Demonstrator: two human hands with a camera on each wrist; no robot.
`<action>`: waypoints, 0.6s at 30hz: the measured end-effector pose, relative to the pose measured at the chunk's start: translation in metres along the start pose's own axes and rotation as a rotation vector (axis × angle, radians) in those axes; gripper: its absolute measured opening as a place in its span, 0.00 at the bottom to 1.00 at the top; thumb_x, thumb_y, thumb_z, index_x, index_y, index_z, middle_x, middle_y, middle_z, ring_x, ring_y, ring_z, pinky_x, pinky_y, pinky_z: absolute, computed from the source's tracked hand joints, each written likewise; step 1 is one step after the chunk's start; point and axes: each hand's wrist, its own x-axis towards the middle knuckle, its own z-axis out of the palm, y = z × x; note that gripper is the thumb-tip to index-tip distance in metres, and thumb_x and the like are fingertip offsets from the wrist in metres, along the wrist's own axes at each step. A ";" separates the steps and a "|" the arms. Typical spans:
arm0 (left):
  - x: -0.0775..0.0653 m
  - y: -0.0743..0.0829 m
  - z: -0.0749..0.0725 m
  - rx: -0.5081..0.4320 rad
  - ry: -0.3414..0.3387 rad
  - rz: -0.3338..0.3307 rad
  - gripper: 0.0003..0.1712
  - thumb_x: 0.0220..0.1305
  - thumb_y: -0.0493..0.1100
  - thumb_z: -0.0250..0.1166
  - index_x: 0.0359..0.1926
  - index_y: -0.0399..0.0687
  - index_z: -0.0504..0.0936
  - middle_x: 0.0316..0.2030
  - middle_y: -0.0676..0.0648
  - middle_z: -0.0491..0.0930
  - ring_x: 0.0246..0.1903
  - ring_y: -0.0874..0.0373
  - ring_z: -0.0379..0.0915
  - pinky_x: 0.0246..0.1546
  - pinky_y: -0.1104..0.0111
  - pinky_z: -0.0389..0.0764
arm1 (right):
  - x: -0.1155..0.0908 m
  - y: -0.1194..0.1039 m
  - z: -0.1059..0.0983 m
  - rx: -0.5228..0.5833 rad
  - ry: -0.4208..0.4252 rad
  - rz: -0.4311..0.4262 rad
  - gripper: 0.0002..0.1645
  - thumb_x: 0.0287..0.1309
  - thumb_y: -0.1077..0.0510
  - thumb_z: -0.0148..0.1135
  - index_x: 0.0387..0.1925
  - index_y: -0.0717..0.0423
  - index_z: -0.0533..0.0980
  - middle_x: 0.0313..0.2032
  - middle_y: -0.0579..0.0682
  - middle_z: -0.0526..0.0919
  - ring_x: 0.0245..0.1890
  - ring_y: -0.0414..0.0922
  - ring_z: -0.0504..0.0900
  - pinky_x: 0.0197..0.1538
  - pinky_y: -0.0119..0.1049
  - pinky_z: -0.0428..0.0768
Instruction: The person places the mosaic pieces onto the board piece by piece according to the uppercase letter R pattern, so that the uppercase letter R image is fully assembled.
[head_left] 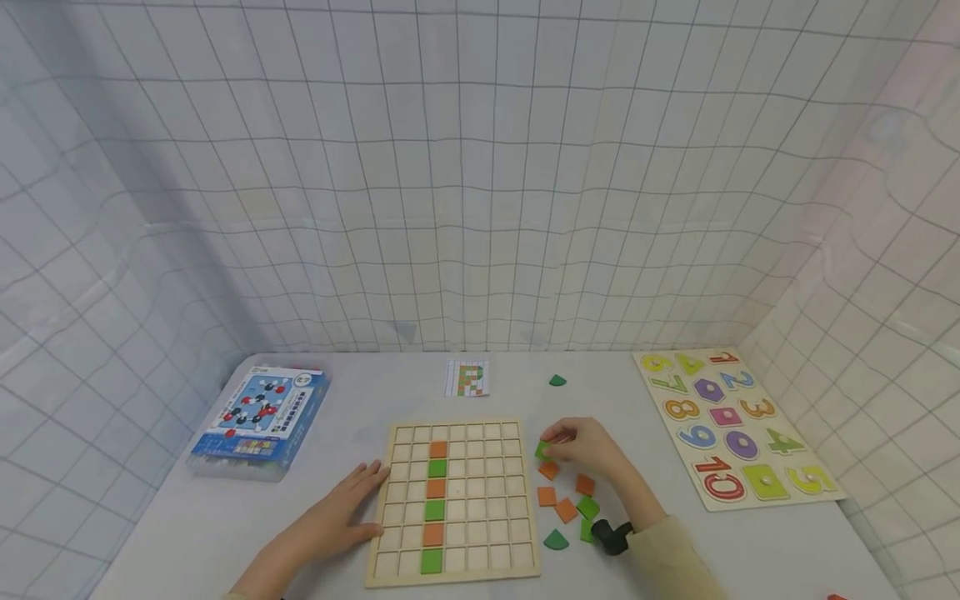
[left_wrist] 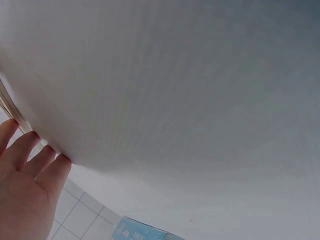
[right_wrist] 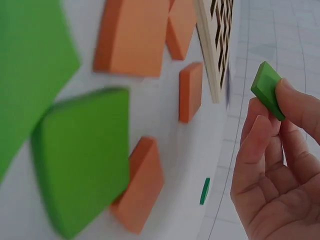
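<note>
A wooden grid board (head_left: 457, 579) lies in the middle of the table. One of its columns holds alternating orange tiles (head_left: 438, 450) and green tiles (head_left: 437, 467). My left hand (head_left: 341, 508) rests against the board's left edge, fingers extended; the left wrist view shows its fingertips (left_wrist: 62, 161) at that edge. Right of the board, my right hand (head_left: 588, 454) pinches a green square tile (right_wrist: 267, 90) between thumb and fingers, raised off the table in the right wrist view. Loose orange squares (head_left: 547, 497), green squares (head_left: 588, 507) and a dark green quarter-circle (head_left: 556, 540) lie just below that hand.
Behind the board lies a small pattern card (head_left: 467, 378), with another dark green quarter-circle (head_left: 557, 381) to its right. A plastic box with a blue molecule picture (head_left: 258, 412) sits at left. A number-and-shape puzzle board (head_left: 720, 429) lies at right. Grid-patterned curtains (head_left: 480, 208) enclose the table.
</note>
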 end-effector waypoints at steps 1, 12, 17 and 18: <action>0.000 0.000 0.000 -0.003 0.000 0.000 0.48 0.55 0.51 0.73 0.73 0.42 0.62 0.75 0.36 0.54 0.75 0.33 0.43 0.71 0.37 0.54 | 0.002 -0.003 0.003 0.014 -0.009 -0.008 0.09 0.53 0.61 0.72 0.37 0.58 0.83 0.32 0.48 0.85 0.29 0.41 0.80 0.35 0.34 0.83; -0.001 0.000 0.000 0.003 0.003 0.040 0.48 0.56 0.52 0.72 0.73 0.40 0.62 0.74 0.34 0.55 0.74 0.31 0.44 0.69 0.37 0.56 | 0.029 -0.033 0.046 0.079 -0.061 -0.097 0.12 0.54 0.60 0.72 0.41 0.59 0.83 0.36 0.49 0.87 0.36 0.39 0.83 0.40 0.32 0.84; 0.000 -0.001 0.000 0.005 0.000 0.042 0.49 0.55 0.52 0.73 0.72 0.40 0.62 0.74 0.33 0.55 0.74 0.30 0.44 0.69 0.36 0.56 | 0.038 -0.046 0.063 0.073 -0.078 -0.086 0.10 0.54 0.61 0.72 0.39 0.59 0.84 0.34 0.49 0.86 0.34 0.38 0.81 0.38 0.30 0.83; 0.000 -0.001 0.000 0.004 0.000 0.041 0.49 0.56 0.52 0.73 0.72 0.39 0.62 0.74 0.33 0.55 0.74 0.30 0.44 0.69 0.36 0.56 | 0.039 -0.048 0.065 0.063 -0.081 -0.086 0.10 0.54 0.61 0.72 0.39 0.59 0.84 0.34 0.49 0.86 0.33 0.38 0.81 0.37 0.30 0.82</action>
